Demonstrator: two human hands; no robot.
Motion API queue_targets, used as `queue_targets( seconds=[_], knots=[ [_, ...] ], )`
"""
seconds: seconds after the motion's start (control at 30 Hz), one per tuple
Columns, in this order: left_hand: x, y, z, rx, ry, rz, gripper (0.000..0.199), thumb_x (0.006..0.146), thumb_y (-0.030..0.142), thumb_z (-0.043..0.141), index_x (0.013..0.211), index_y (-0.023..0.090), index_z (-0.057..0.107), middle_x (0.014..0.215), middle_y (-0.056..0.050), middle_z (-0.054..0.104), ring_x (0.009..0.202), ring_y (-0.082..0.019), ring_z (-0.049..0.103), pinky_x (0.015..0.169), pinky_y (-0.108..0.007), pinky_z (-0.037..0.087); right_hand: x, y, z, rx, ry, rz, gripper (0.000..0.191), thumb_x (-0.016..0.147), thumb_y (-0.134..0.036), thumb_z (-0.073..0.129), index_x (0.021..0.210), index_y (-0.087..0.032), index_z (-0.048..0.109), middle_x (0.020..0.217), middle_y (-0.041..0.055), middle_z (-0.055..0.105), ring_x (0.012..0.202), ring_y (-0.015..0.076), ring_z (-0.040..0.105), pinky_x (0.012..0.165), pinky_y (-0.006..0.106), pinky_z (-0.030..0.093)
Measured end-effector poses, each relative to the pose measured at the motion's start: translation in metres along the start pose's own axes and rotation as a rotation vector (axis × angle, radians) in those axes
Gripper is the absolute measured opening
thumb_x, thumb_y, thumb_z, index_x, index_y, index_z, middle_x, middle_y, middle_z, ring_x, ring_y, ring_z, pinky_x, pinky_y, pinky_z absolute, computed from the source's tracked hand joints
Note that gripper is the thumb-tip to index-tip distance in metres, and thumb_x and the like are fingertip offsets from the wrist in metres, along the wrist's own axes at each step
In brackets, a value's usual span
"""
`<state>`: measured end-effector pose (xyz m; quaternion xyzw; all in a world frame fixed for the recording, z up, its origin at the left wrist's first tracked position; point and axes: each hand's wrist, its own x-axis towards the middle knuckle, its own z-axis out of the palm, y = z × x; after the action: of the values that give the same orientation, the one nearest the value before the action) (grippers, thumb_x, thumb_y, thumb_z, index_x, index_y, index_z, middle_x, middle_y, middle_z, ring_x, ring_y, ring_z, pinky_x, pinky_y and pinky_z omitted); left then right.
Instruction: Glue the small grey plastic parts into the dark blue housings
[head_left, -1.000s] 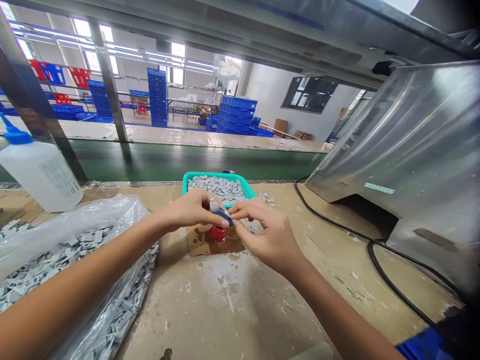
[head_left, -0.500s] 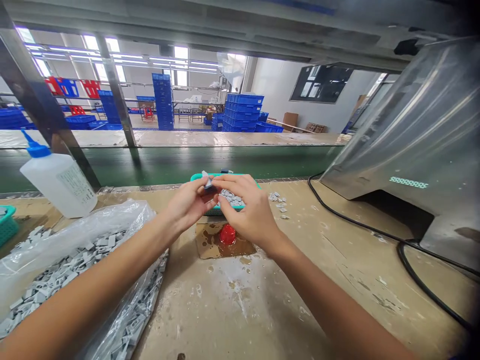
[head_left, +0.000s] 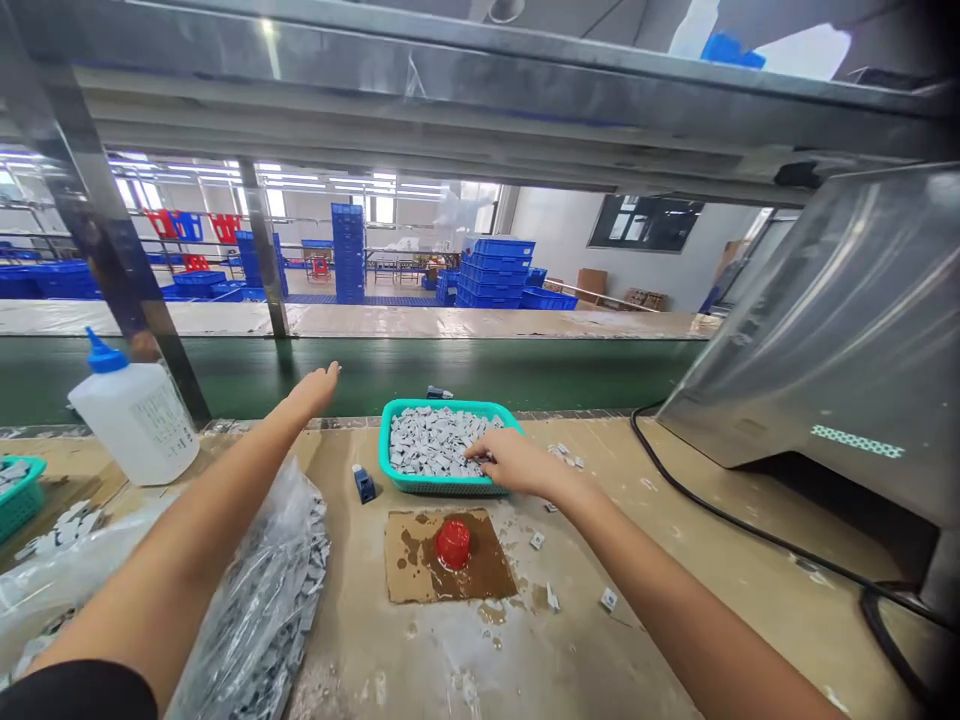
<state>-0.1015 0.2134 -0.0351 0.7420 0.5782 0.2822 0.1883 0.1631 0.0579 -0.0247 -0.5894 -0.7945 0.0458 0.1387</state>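
My left hand [head_left: 317,388] is stretched out over the green belt, its fingers close together. Whatever may be between the fingertips is too small to make out. My right hand [head_left: 510,458] reaches into a turquoise basket [head_left: 386,450] heaped with small grey plastic pieces [head_left: 431,440]. Its thumb and index finger are apart, with their tips among the pieces. Left of the basket, a dark blue part with a light tip [head_left: 364,485] lies on the table. In front sits a red dome-shaped cap [head_left: 453,545] on a wet cardboard piece [head_left: 405,580].
A clear bag [head_left: 262,590] of grey pieces lies at left, near a white bottle with blue cap [head_left: 142,420]. Another dark part [head_left: 439,393] rests on the belt [head_left: 525,375]. Loose pieces [head_left: 609,599] dot the right side, near a black cable [head_left: 720,520] and metal housing [head_left: 817,350].
My hands have moved apart from around a small dark and grey part. The left went out over the belt, the right down into the basket. The view has tilted upward.
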Motion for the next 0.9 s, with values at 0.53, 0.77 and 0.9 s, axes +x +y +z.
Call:
queue_targets(
  seconds=[0.53, 0.77, 0.9],
  knots=[
    [0.046, 0.099, 0.076, -0.261, -0.355, 0.153, 0.028, 0.082, 0.031, 0.048, 0.104, 0.015, 0.053, 0.105, -0.006, 0.055, 0.091, -0.018, 0.055, 0.076, -0.035, 0.047, 0.005, 0.012, -0.006, 0.127, -0.069, 0.008, 0.044, 0.051, 0.008, 0.046, 0.074, -0.021, 0.069, 0.059, -0.0022, 0.064, 0.054, 0.0119, 0.056, 0.048, 0.019, 0.041],
    [0.0, 0.078, 0.016, -0.653, -0.261, -0.072, 0.023, 0.083, 0.028, 0.046, 0.099, 0.013, 0.053, 0.096, -0.006, 0.056, 0.08, -0.014, 0.056, 0.069, -0.031, 0.048, 0.012, 0.013, -0.005, 0.213, -0.075, 0.051, 0.037, 0.052, 0.007, 0.045, 0.066, -0.019, 0.067, 0.058, -0.0022, 0.062, 0.055, 0.0113, 0.057, 0.048, 0.018, 0.041],
    [-0.069, 0.081, 0.004, -0.911, -0.28, -0.137, 0.011, 0.081, 0.017, 0.04, 0.077, 0.013, 0.05, 0.076, -0.005, 0.056, 0.062, -0.008, 0.054, 0.061, -0.024, 0.047, 0.015, 0.013, -0.002, 0.268, 0.024, 0.084, 0.033, 0.052, 0.004, 0.046, 0.065, -0.018, 0.066, 0.055, -0.0019, 0.062, 0.054, 0.0121, 0.056, 0.052, 0.02, 0.043]
  ],
)
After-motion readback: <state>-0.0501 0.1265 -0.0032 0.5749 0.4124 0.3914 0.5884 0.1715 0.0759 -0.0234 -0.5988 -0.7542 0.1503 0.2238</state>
